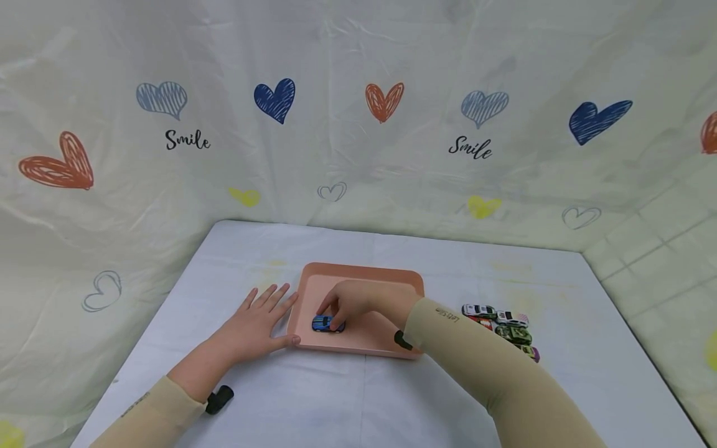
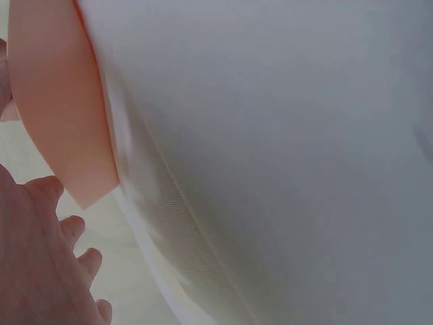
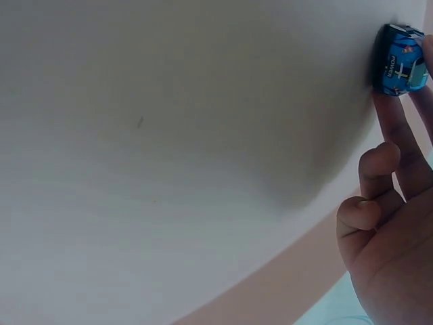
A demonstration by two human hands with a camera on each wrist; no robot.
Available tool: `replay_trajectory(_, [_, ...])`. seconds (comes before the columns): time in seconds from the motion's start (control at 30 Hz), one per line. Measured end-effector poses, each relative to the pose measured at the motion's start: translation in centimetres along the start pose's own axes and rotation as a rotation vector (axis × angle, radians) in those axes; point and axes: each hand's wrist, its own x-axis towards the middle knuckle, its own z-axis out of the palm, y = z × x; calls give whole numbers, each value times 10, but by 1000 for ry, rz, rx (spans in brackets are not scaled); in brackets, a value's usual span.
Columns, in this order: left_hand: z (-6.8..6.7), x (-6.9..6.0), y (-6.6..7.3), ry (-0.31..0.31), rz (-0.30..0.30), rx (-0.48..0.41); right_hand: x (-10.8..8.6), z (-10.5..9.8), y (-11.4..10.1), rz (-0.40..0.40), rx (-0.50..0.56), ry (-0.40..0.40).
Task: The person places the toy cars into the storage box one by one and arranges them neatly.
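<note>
A blue toy car (image 1: 328,323) is at the left side of a shallow pink tray (image 1: 358,352). The right hand (image 1: 354,301) reaches over the tray and pinches the car between thumb and fingers. In the right wrist view, the blue car (image 3: 403,61) shows dark stripes and lettering, and the other fingers of the right hand (image 3: 399,223) are bent beside it. At the tray's left edge lies the left hand (image 1: 252,326), fingers spread and straight, its thumb touching the rim. The left wrist view shows this hand (image 2: 40,257) beside the tray's wall (image 2: 64,101).
Several toy cars (image 1: 513,335) stand clustered on the white table (image 1: 560,298) to the right of the tray, partly hidden by the right sleeve (image 1: 476,354). A curtain (image 1: 336,149) with printed hearts hangs behind the table.
</note>
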Motion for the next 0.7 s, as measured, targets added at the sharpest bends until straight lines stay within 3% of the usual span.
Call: replay_trajectory(0.7, [-1,0,0,-1,-2,6,-1,0,0,-8,-24,9])
